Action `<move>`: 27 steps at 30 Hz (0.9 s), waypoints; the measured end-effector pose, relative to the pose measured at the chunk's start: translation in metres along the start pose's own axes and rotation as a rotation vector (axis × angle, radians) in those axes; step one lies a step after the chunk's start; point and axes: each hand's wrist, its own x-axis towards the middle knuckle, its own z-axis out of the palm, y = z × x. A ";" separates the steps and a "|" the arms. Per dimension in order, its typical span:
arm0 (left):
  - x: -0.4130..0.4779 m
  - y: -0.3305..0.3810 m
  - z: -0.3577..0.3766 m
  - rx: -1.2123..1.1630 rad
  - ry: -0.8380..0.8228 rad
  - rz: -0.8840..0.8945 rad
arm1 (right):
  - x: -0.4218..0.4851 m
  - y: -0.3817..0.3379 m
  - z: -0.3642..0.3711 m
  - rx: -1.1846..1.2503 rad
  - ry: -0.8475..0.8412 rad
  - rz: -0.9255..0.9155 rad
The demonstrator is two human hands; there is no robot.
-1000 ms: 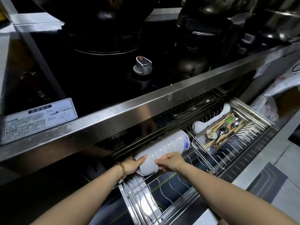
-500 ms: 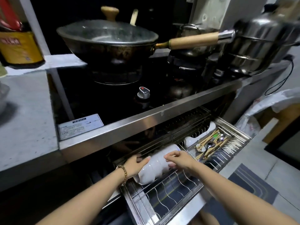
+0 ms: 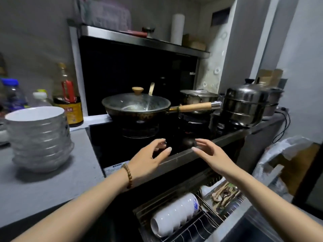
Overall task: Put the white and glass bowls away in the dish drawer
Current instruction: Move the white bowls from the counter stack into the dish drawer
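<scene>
1. The fingers [image 3: 160, 142] of the left hand [image 3: 148, 158] are seen spread and lightly bent, with nothing held between them.
2. The fingers [image 3: 201, 143] of the right hand [image 3: 212, 154] are likewise parted and loose. Nothing is gripped, and the palm is turned toward the left hand.
3. Both hands are held in the air above the steel front edge of the black stove top [image 3: 108, 142], near each other but not touching.
4. A wooden bead bracelet [image 3: 129, 177] is worn on the left wrist.
5. Down below the forearms, the dish drawer [image 3: 195, 229] is pulled out. A row of nested white bowls [image 3: 174, 213] is laid on its side in the wire rack, mouths turned to the near left.
6. Just beside that row, on the right, a cutlery tray [image 3: 208, 199] with chopsticks and spoons is seen in the same drawer.
7. Over on the left, a tall stack of bowls [image 3: 38, 137] is stood upright on the grey bench [image 3: 43, 186]. It is white at the top and glassy-looking lower down, well apart from both hands.
8. Behind the hands, a wok [image 3: 136, 109] under a glass lid is set on the stove. Its wooden handle is pointed right, toward a steel steamer pot [image 3: 244, 105].
</scene>
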 end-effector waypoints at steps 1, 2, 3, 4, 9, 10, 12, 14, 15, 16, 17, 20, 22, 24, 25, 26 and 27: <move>-0.003 0.010 -0.019 0.048 0.023 0.037 | 0.003 -0.015 0.003 -0.007 -0.016 -0.038; -0.005 0.018 -0.037 0.102 0.052 0.071 | 0.007 -0.029 0.007 -0.007 -0.036 -0.072; -0.008 0.024 -0.056 0.159 0.087 0.100 | 0.011 -0.043 0.012 -0.004 -0.057 -0.100; -0.011 0.029 -0.074 0.217 0.130 0.123 | 0.015 -0.056 0.019 0.000 -0.077 -0.127; -0.034 0.034 -0.154 0.405 0.332 0.122 | 0.033 -0.120 0.062 -0.016 -0.150 -0.268; -0.039 0.032 -0.168 0.429 0.365 0.102 | 0.035 -0.131 0.072 -0.016 -0.164 -0.293; -0.052 0.025 -0.193 0.471 0.419 0.052 | 0.039 -0.151 0.093 -0.022 -0.198 -0.334; -0.065 0.017 -0.217 0.510 0.453 -0.009 | 0.042 -0.170 0.114 -0.024 -0.234 -0.368; -0.072 0.012 -0.228 0.524 0.467 -0.037 | 0.043 -0.178 0.125 -0.022 -0.253 -0.383; -0.079 0.006 -0.239 0.528 0.482 -0.066 | 0.044 -0.186 0.136 -0.018 -0.274 -0.395; -0.085 0.000 -0.249 0.522 0.498 -0.089 | 0.044 -0.193 0.148 -0.012 -0.294 -0.402; -0.104 -0.018 -0.272 0.437 0.536 -0.198 | 0.045 -0.210 0.181 -0.009 -0.350 -0.421; -0.114 -0.031 -0.282 0.381 0.529 -0.283 | 0.047 -0.218 0.202 -0.009 -0.386 -0.422; -0.121 -0.043 -0.287 0.314 0.527 -0.329 | 0.051 -0.223 0.220 0.010 -0.421 -0.409; -0.123 -0.047 -0.288 0.286 0.525 -0.348 | 0.052 -0.225 0.229 0.018 -0.434 -0.403; -0.123 -0.052 -0.288 0.265 0.519 -0.367 | 0.054 -0.226 0.236 0.020 -0.442 -0.398; -0.122 -0.056 -0.287 0.252 0.512 -0.381 | 0.056 -0.227 0.243 0.020 -0.446 -0.395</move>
